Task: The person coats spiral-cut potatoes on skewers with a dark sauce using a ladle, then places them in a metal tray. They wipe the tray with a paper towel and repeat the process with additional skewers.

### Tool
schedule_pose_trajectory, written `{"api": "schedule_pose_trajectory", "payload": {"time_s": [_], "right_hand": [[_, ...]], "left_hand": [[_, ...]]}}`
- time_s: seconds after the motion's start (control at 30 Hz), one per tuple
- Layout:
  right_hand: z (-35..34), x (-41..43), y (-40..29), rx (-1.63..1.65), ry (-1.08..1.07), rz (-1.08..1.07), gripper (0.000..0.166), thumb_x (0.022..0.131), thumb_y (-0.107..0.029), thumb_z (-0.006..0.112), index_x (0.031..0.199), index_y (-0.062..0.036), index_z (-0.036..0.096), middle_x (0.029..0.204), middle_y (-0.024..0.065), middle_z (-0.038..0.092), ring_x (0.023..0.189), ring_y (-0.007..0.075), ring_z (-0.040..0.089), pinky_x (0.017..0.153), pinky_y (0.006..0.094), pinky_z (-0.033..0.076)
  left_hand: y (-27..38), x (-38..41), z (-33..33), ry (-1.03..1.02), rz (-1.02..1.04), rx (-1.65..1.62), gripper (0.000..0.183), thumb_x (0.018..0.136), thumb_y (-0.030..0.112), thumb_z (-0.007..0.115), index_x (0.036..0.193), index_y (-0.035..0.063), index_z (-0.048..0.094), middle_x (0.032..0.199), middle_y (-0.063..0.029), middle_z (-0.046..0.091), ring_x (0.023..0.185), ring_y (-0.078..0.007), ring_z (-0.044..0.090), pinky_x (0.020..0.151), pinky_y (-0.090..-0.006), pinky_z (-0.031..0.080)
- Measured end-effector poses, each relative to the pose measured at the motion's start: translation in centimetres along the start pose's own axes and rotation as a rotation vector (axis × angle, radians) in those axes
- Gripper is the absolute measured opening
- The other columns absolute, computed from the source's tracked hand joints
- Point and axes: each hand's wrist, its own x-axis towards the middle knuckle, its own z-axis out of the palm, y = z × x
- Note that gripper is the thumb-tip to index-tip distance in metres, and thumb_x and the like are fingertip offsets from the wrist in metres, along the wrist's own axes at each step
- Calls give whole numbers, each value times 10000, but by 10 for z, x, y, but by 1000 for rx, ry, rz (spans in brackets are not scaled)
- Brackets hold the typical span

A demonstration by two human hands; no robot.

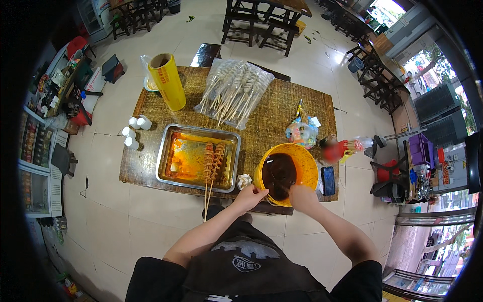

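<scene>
A yellow plastic bucket (pixel 307 158) with dark brown sauce (pixel 274 170) in it stands at the table's near edge. My left hand (pixel 252 198) pinches the near-left part of its rim. Curled and slightly blurred, my right hand (pixel 303 197) is over the near-right side of the bucket, at the sauce. A dark shape shows in the sauce beside its fingers; what the hand holds, if anything, cannot be made out. To the left, two sauce-coated skewers (pixel 208 162) lie in a metal tray (pixel 160 158) smeared with orange oil, their bare sticks reaching over the near edge.
On the wooden table (pixel 264 124) are a bag of pale skewers (pixel 237 87), a yellow film roll (pixel 168 83), several white bottles (pixel 132 142), crumpled tissue (pixel 244 181), a colourful plastic bag (pixel 302 132) and a phone (pixel 327 181). A dark stool (pixel 205 53) stands behind.
</scene>
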Motion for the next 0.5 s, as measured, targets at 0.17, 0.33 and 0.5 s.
{"api": "schedule_pose_trajectory", "payload": {"time_s": [0.17, 0.33, 0.5], "right_hand": [[-4, 16, 24, 91, 19, 162, 199, 836, -168, 528, 821, -21, 662, 797, 214, 672, 775, 365, 675, 693, 454, 548], [-9, -7, 10, -30, -84, 28, 211, 826, -182, 542, 806, -17, 671, 789, 213, 671, 770, 374, 672, 697, 459, 546], [4, 20, 17, 111, 9, 108, 235, 831, -211, 553, 795, -7, 664, 796, 237, 662, 769, 389, 667, 696, 469, 544]], "left_hand": [[3, -3, -2, -9, -25, -8, 338, 901, 338, 624, 844, 9, 570, 793, -56, 603, 710, -133, 559, 672, -286, 463], [1, -1, 1, 21, -22, -5, 342, 902, 343, 621, 866, 5, 579, 797, -54, 606, 715, -133, 561, 678, -288, 467], [-12, 6, 1, 13, 0, -19, 335, 899, 341, 624, 837, 14, 582, 772, -51, 607, 703, -131, 560, 672, -286, 463]]}}
